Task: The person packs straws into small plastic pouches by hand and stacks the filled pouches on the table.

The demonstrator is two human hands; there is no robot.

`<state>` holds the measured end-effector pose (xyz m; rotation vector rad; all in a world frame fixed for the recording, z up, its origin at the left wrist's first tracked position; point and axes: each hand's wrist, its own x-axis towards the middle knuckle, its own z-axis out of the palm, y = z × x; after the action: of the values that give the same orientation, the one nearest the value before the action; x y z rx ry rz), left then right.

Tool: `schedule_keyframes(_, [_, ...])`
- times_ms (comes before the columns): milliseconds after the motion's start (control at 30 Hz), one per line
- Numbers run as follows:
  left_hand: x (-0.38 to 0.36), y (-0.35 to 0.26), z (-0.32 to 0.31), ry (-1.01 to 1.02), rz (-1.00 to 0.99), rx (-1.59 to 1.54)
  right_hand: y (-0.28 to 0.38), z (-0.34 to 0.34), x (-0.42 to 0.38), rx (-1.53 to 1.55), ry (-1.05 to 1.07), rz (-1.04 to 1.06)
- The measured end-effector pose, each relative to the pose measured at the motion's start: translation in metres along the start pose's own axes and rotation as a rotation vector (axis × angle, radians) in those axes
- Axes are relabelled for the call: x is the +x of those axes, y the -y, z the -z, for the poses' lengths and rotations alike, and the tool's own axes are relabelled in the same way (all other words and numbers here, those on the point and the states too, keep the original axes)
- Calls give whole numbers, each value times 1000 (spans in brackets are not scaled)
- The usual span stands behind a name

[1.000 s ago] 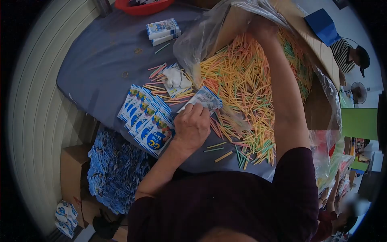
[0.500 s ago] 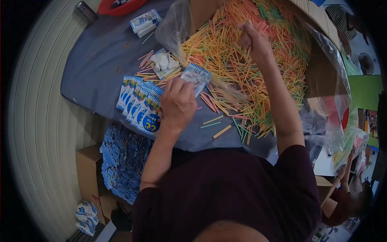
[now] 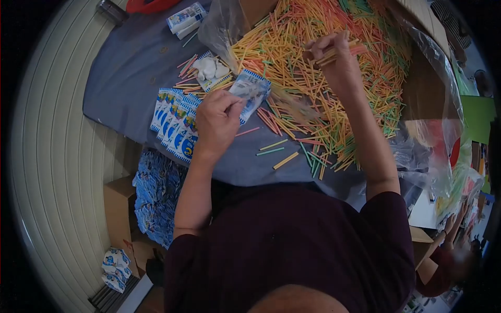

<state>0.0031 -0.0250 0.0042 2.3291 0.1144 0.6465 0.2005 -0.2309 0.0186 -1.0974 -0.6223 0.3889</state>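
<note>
My left hand [image 3: 218,121] pinches the lower left edge of a small blue-and-white plastic packet [image 3: 254,93], its see-through side facing up. Just left of that hand lies a fanned row of printed packets [image 3: 175,122], partly covered by the hand. My right hand [image 3: 340,65] is raised over a large heap of thin coloured sticks [image 3: 292,62]. Several yellow and pink sticks [image 3: 327,56] are gripped in its fingers. Beyond the left hand, a crumpled white wad [image 3: 210,68] rests on another packet among loose sticks.
The heap spills from a plastic-lined cardboard box [image 3: 425,96] onto the grey-covered table [image 3: 122,88]. A red bowl [image 3: 148,5], a metal can [image 3: 112,11] and folded packets [image 3: 186,20] are at the back left. Below, a box holds many blue packets [image 3: 156,198]. Another person [image 3: 443,266] is at the right.
My right hand has turned, showing sticks between its fingers. The left hand has shifted slightly left and down on the packet, uncovering more of it. The whole view has shifted a little.
</note>
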Motion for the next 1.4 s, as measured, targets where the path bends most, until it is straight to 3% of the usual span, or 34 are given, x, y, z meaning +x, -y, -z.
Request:
schedule_keyframes(33, [3, 1, 1, 21, 182, -312, 7, -12, -3, 46, 22, 37])
schedule_keyframes(167, [15, -14, -7, -2, 119, -467, 23, -55, -12, 59, 141, 175])
schedule_keyframes(200, [16, -17, -12, 24, 224, -595, 25, -62, -11, 54, 140, 178])
schedule_keyframes(233, [17, -21, -17, 53, 330, -723, 26, -67, -11, -73, 161, 248])
schedule_keyframes(333, [19, -30, -22, 28, 355, -904, 29, -73, -9, -313, 188, 337])
schedule_keyframes(433, [18, -29, -26, -14, 291, -919, 24, -76, -10, -394, 217, 346])
schedule_keyframes(533, [15, -20, -32, -34, 260, -864, 25, -73, -16, -347, 165, 175])
schedule_keyframes(700, [15, -18, -34, -10, 212, -793, 28, -64, -13, 62, 105, 82])
schedule_keyframes(733, [16, -21, -34, -11, 189, -774, 28, -64, -14, 59, 105, 83])
schedule_keyframes(800, [17, -24, -36, -8, 192, -817, 28, -66, -18, -281, 95, 148])
schedule_keyframes(900, [20, -28, -38, 0, 202, -878, 26, -74, -14, -419, 162, 269])
schedule_keyframes(1000, [22, -30, -40, -12, 190, -927, 35, -75, -17, -537, 191, 121])
schedule_keyframes(1133, [25, -30, -47, 30, 214, -1037, 32, -72, -14, -569, 292, 78])
schedule_keyframes(1300, [35, -36, -51, 58, 292, -1311, 43, -74, -3, -189, 117, 88])
schedule_keyframes(1400, [42, -43, -54, 74, 264, -1393, 48, -78, -6, -233, 105, 11])
